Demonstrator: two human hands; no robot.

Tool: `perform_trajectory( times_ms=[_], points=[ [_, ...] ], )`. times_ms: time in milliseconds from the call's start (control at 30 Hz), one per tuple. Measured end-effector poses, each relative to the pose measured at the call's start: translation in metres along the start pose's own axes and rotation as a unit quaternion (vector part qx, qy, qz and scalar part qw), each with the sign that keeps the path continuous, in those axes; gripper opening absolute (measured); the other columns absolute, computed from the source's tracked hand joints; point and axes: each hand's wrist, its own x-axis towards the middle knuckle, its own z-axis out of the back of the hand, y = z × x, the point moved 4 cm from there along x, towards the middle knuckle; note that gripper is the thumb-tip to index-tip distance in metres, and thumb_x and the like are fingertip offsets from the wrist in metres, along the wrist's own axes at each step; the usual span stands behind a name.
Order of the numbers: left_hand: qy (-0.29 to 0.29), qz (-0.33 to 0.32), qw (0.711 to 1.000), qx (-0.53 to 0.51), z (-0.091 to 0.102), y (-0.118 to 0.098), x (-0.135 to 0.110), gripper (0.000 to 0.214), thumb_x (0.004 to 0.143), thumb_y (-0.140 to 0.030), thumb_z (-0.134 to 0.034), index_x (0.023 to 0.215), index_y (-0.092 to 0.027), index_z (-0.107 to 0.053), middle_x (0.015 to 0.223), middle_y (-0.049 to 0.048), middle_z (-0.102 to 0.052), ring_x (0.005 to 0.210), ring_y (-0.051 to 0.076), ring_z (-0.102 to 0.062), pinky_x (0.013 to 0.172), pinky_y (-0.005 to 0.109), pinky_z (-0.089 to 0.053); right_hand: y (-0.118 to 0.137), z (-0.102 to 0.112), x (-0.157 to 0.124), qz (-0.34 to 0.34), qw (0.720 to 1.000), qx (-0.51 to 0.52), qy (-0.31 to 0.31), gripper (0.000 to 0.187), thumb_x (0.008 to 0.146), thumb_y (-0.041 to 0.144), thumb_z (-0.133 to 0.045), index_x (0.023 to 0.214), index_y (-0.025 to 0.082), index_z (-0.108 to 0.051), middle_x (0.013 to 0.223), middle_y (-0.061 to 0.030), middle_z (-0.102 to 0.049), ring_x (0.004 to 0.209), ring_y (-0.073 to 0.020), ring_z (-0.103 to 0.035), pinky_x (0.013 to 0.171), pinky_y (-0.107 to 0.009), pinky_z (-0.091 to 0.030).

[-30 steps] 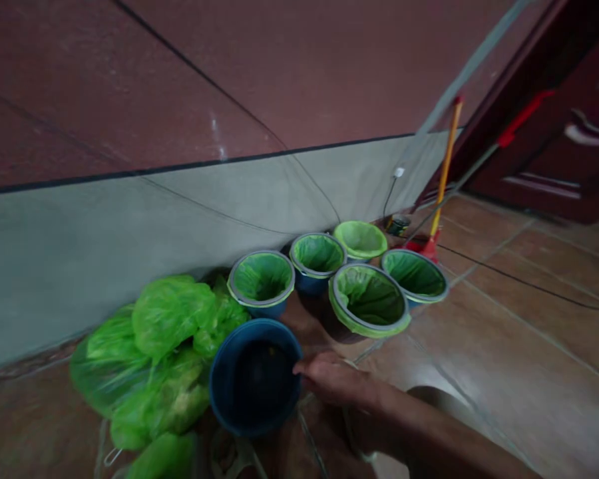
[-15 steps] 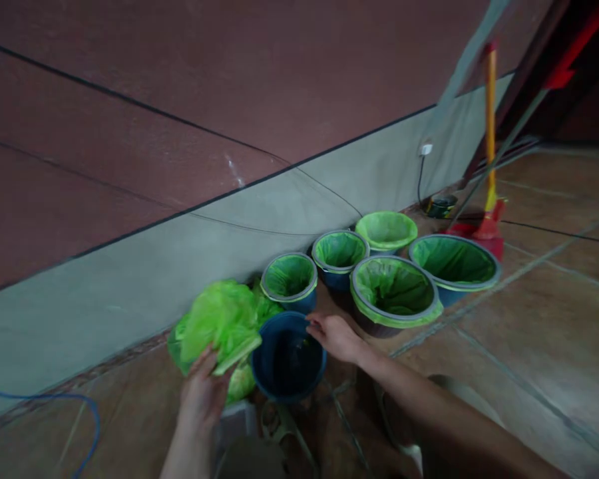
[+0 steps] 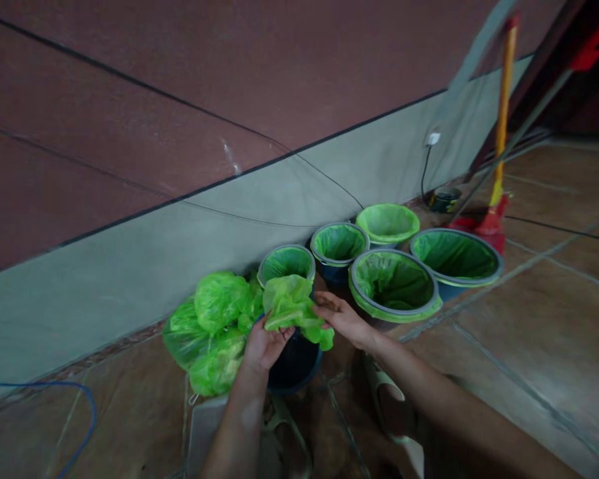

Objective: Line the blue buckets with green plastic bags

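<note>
Crumpled green bag [image 3: 289, 303]: bunched and loose, held up over the mouth of the blue bucket [image 3: 293, 366], which serves as landmark below; the bag hides the bucket's far rim. Your left hand [image 3: 265, 346] is above the bucket's left side, fingers curled, gripping the bag's lower left edge. Your right hand [image 3: 347, 322] is above the bucket's right side, fingers extended and touching the bag's right part; whether thumb and fingers pinch it, you cannot tell from this view.

Just left of the bucket: a heap of filled green bags [image 3: 219, 303]. Just beyond it, toward the wall [image 3: 219, 226]: a small bin [image 3: 287, 259] with a green liner. Beyond and to the right of the bucket: four more lined bins, namely a dark blue one [image 3: 338, 241], a pale-lined one [image 3: 388, 223], a wide one nearer you [image 3: 395, 283] and a grey-rimmed one [image 3: 456, 256] farthest right.

Well right of the bucket, past the bins: a tin [image 3: 445, 199] and a red dustpan [image 3: 492, 226] with a yellow-orange handle. Well left of it: a blue cable [image 3: 94, 406] on the tiled floor [image 3: 140, 399].
</note>
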Motion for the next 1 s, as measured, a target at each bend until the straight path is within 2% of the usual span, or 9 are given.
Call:
perform_trajectory(
  times_ms=[167,300,433,533,633,700,767,867,1000],
  points=[
    [-0.089,-0.025,0.995,0.037,0.009,-0.007,0.015,0.005,0.082,-0.013,-0.059,0.080,-0.016,-0.062,0.058,-0.0019,-0.061,0.049,0.010,-0.056,0.062,0.028,-0.053,0.001,0.004,0.011,0.114,0.989,-0.086,0.035,0.052,0.065,0.023,-0.069,0.116,0.018,-0.065,0.113,-0.0080,-0.069,0.093,-0.0203,-0.066,0.085,-0.034,-0.052],
    [-0.199,-0.112,0.971,0.072,0.024,-0.030,0.016,0.007,0.077,-0.018,-0.064,0.074,-0.016,-0.059,0.057,-0.0040,-0.060,0.043,0.007,-0.050,0.055,0.024,-0.049,0.024,0.034,0.009,0.226,0.927,-0.273,-0.126,0.033,0.070,0.019,-0.056,0.099,0.017,-0.071,0.107,-0.0097,-0.070,0.091,-0.0212,-0.065,0.089,-0.036,-0.050],
    [-0.223,-0.185,0.948,0.129,0.036,-0.051,0.010,0.021,0.063,-0.026,-0.075,0.076,-0.015,-0.063,0.050,-0.0083,-0.052,0.040,0.005,-0.046,0.051,0.022,-0.045,0.043,0.071,0.003,0.208,0.881,-0.299,-0.302,0.028,0.075,0.036,-0.055,0.085,0.016,-0.073,0.081,-0.0087,-0.073,0.070,-0.0219,-0.064,0.076,-0.035,-0.050],
    [-0.237,-0.223,0.931,0.164,0.042,-0.055,0.009,0.034,0.054,-0.033,-0.081,0.075,-0.015,-0.062,0.047,-0.0113,-0.046,0.039,0.005,-0.041,0.050,0.022,-0.043,0.048,0.085,-0.001,0.187,0.868,-0.290,-0.357,0.032,0.074,0.044,-0.059,0.081,0.016,-0.072,0.069,-0.0058,-0.070,0.059,-0.0196,-0.059,0.064,-0.030,-0.045],
    [-0.266,-0.306,0.886,0.225,0.041,-0.054,0.008,0.034,0.060,-0.040,-0.078,0.081,-0.016,-0.065,0.054,-0.0078,-0.053,0.047,0.008,-0.048,0.055,0.024,-0.046,0.047,0.084,-0.005,0.191,0.868,-0.287,-0.357,0.032,0.075,0.048,-0.059,0.077,0.018,-0.069,0.065,-0.0027,-0.066,0.055,-0.0170,-0.056,0.060,-0.028,-0.040],
    [-0.246,-0.380,0.844,0.288,0.031,-0.050,0.006,0.031,0.069,-0.041,-0.074,0.089,-0.018,-0.070,0.071,-0.0016,-0.065,0.064,0.012,-0.059,0.068,0.027,-0.049,0.045,0.077,-0.007,0.202,0.872,-0.288,-0.340,0.030,0.076,0.048,-0.060,0.076,0.019,-0.067,0.063,-0.0006,-0.064,0.054,-0.0153,-0.054,0.059,-0.027,-0.038],
    [-0.170,-0.415,0.814,0.369,0.014,-0.041,0.006,0.026,0.076,-0.039,-0.070,0.095,-0.021,-0.073,0.091,0.0032,-0.072,0.086,0.016,-0.064,0.084,0.029,-0.049,0.043,0.068,-0.009,0.210,0.880,-0.290,-0.313,0.028,0.077,0.048,-0.060,0.074,0.020,-0.063,0.060,0.0018,-0.059,0.052,-0.0136,-0.050,0.057,-0.026,-0.036],
    [-0.045,-0.380,0.793,0.475,-0.011,-0.019,0.007,0.022,0.078,-0.032,-0.072,0.098,-0.024,-0.076,0.097,0.0047,-0.073,0.094,0.020,-0.065,0.092,0.032,-0.046,0.041,0.058,-0.012,0.228,0.886,-0.290,-0.281,0.024,0.078,0.044,-0.058,0.073,0.020,-0.059,0.056,0.0041,-0.052,0.051,-0.0123,-0.046,0.056,-0.025,-0.035],
    [0.032,-0.348,0.770,0.534,-0.033,0.005,0.002,0.027,0.069,-0.020,-0.078,0.095,-0.026,-0.077,0.087,0.0038,-0.073,0.085,0.021,-0.065,0.092,0.035,-0.045,0.041,0.050,-0.013,0.239,0.889,-0.299,-0.251,0.020,0.078,0.041,-0.056,0.075,0.021,-0.055,0.054,0.0059,-0.047,0.050,-0.0116,-0.042,0.055,-0.025,-0.033]
  ],
)
